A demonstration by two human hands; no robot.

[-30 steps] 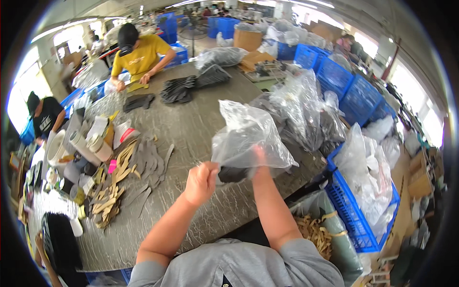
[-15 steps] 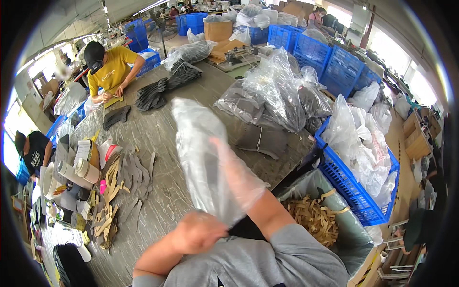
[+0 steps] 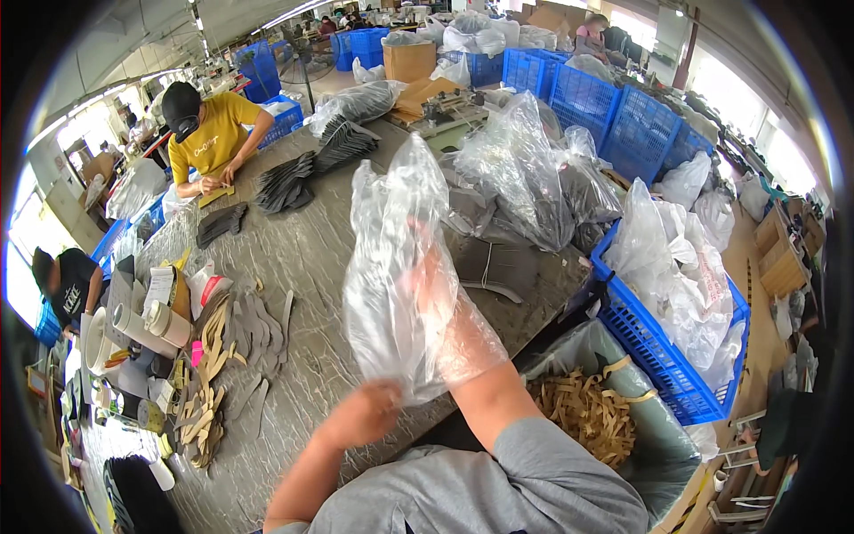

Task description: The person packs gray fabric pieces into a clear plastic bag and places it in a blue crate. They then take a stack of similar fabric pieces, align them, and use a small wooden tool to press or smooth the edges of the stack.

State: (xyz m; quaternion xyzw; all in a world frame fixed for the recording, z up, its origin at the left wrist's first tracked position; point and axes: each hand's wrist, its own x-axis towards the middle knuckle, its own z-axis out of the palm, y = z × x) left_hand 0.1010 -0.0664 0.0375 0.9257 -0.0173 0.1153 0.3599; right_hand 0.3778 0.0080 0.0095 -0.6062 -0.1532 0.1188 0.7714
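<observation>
A large clear plastic bag (image 3: 387, 294) is held up over the near part of the table. My left hand (image 3: 369, 411) is closed on the bag's lower edge, near my body. Deep inside the bag is my right hand (image 3: 429, 271), the film reaching down over my forearm. Through the wrinkled plastic its fingers look stretched out toward the far end, though blurred. Just right of the bag lies a tied stack of dark grey cut pieces (image 3: 494, 267). Beyond that, clear bags of dark pieces (image 3: 516, 178) are heaped on the table.
Loose grey and tan strips (image 3: 218, 356) lie at the left beside cups and holders (image 3: 160, 325). Black piece stacks (image 3: 285, 182) are farther off, near a co-worker in yellow (image 3: 213, 133). At my right stand a blue crate of plastic bags (image 3: 658, 338) and a bin of tan scraps (image 3: 587, 409).
The bag has swung right and more upright, and it looks fuller. My right hand reaches farther into it, while my left hand has shifted slightly right.
</observation>
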